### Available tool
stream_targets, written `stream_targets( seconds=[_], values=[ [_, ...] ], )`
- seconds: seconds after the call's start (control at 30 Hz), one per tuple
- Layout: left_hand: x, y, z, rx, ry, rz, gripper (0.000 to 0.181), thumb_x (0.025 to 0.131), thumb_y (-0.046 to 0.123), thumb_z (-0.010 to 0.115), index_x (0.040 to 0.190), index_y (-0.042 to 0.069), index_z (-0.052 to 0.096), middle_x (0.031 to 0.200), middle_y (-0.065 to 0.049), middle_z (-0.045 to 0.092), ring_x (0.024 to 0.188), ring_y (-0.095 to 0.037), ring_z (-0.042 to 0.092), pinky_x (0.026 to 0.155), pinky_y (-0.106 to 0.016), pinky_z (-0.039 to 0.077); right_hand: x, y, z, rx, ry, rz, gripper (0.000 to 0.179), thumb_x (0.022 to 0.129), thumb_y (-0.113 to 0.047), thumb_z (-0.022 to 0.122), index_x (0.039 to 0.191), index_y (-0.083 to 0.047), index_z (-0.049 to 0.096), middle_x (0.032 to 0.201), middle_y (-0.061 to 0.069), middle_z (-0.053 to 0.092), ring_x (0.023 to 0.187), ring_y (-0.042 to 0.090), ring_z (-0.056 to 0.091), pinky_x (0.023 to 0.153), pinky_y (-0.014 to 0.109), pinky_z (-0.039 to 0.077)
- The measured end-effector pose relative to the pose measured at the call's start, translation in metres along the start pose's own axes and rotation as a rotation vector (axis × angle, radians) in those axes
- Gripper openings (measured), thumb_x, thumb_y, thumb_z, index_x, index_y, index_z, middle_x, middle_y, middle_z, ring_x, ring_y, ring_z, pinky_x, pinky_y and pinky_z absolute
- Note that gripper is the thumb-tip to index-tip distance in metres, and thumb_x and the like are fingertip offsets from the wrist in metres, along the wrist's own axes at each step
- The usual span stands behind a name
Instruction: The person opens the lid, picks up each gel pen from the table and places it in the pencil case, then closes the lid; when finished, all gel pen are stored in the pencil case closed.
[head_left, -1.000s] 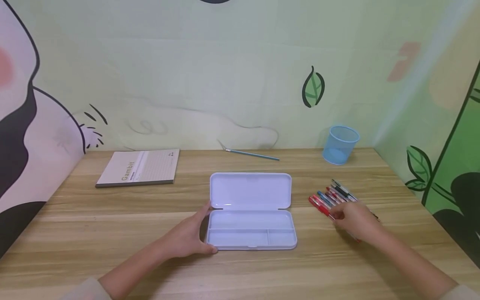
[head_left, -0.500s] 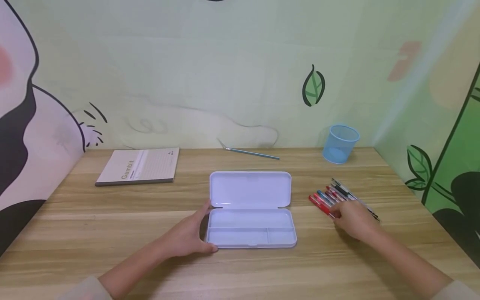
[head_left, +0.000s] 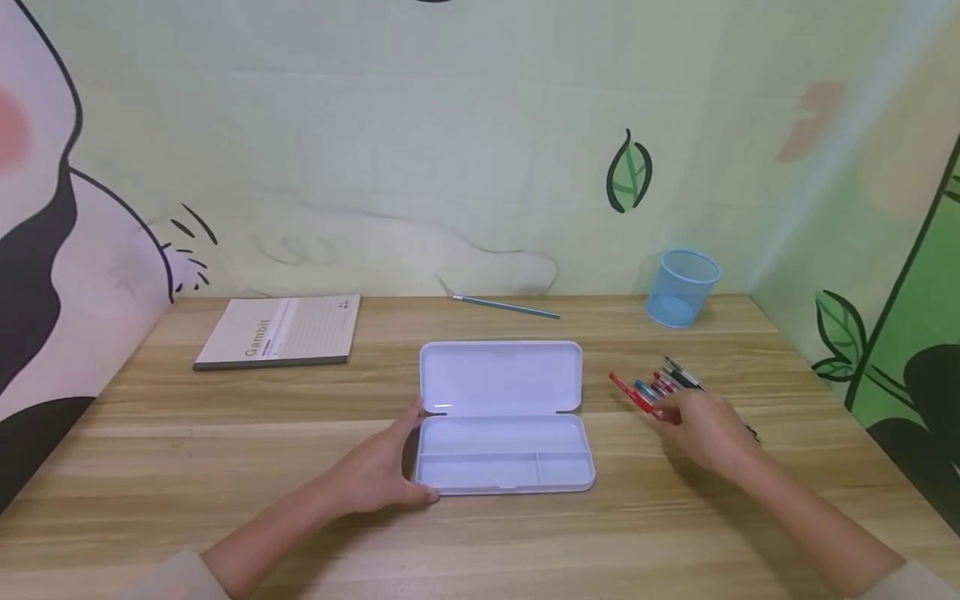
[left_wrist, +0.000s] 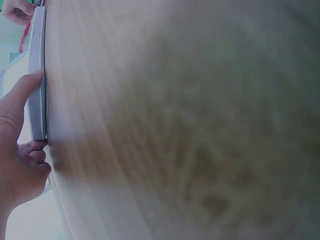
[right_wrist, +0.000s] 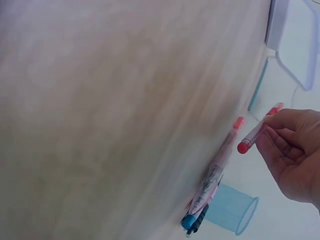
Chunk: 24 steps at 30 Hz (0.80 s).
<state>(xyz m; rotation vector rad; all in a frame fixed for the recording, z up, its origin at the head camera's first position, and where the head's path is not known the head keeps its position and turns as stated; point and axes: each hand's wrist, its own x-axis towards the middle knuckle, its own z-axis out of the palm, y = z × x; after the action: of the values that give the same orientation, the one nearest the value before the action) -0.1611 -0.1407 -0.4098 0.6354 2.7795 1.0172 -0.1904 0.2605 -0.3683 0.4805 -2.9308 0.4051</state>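
A white pencil case (head_left: 477, 473) lies with its lid raised in the middle of the table, its compartments bare. My left hand (head_left: 371, 475) holds its left end, thumb at the front corner and other fingers along the side. To the right, my right hand (head_left: 708, 429) pinches a red pen (head_left: 630, 393) between thumb and fingers. In the right wrist view this pen (right_wrist: 257, 132) is raised off the table, apart from the other pens (right_wrist: 215, 172). Those several pens (head_left: 670, 382) lie side by side beneath and behind the right hand, which partly hides them.
A blue mesh cup (head_left: 681, 290) stands at the back right. A blue pencil (head_left: 510, 308) lies near the wall behind the case. At the back left there is a notebook (head_left: 277, 332). Printed walls border the table (head_left: 315, 433) at the back and sides.
My right hand has lifted the red pen from the row, and its far end has shifted up and left. The left hand stays at the pencil case.
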Motion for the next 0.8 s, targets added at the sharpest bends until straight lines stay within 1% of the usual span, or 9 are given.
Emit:
stream_targets(
  seconds=[0.2,0.37,0.5,0.6,0.8],
  values=[
    [0.0,0.001,-0.001,-0.007,-0.003,-0.01,0.12,0.061,0.031,0.085,0.146,-0.002,0.008,0.138,-0.016,0.041,0.115,-0.023,0.046,0.098,-0.042,0.034,0.003,-0.007,-0.002,0.028,0.106,-0.028,0.019,0.07,0.002,0.074,0.089,0.001,0.071,0.073,0.003,0.062,0.064,0.016,0.053,0.055,0.03,0.046],
    [-0.001,0.002,-0.001,-0.008,-0.004,-0.018,0.12,0.061,0.031,0.085,0.146,-0.002,0.008,0.139,-0.015,0.041,0.116,-0.023,0.045,0.098,-0.042,0.034,0.004,-0.014,-0.002,0.035,0.191,-0.083,0.019,0.069,0.001,0.076,0.088,-0.001,0.071,0.075,0.004,0.063,0.064,0.016,0.057,0.057,0.033,0.05],
    [-0.001,0.002,-0.001,-0.008,-0.001,-0.014,0.119,0.062,0.031,0.085,0.146,-0.002,0.009,0.139,-0.015,0.041,0.116,-0.024,0.045,0.098,-0.043,0.034,0.006,-0.021,-0.002,0.05,0.234,-0.119,0.02,0.07,0.002,0.075,0.088,-0.003,0.071,0.076,0.004,0.064,0.065,0.016,0.059,0.059,0.033,0.051],
    [-0.001,0.002,0.0,-0.002,0.002,-0.008,0.119,0.061,0.032,0.085,0.146,-0.002,0.009,0.138,-0.016,0.041,0.117,-0.026,0.046,0.097,-0.044,0.034,0.008,-0.027,-0.001,0.087,0.255,-0.145,0.022,0.07,0.005,0.074,0.091,-0.002,0.07,0.079,0.005,0.065,0.067,0.017,0.06,0.06,0.034,0.052],
    [0.0,0.0,0.0,-0.003,0.001,0.017,0.119,0.061,0.033,0.085,0.146,-0.002,0.009,0.137,-0.017,0.043,0.115,-0.027,0.047,0.097,-0.045,0.035,0.013,-0.04,0.003,0.112,0.293,-0.204,0.024,0.069,0.006,0.075,0.092,0.0,0.07,0.082,0.008,0.065,0.07,0.019,0.06,0.061,0.034,0.053]
  ],
)
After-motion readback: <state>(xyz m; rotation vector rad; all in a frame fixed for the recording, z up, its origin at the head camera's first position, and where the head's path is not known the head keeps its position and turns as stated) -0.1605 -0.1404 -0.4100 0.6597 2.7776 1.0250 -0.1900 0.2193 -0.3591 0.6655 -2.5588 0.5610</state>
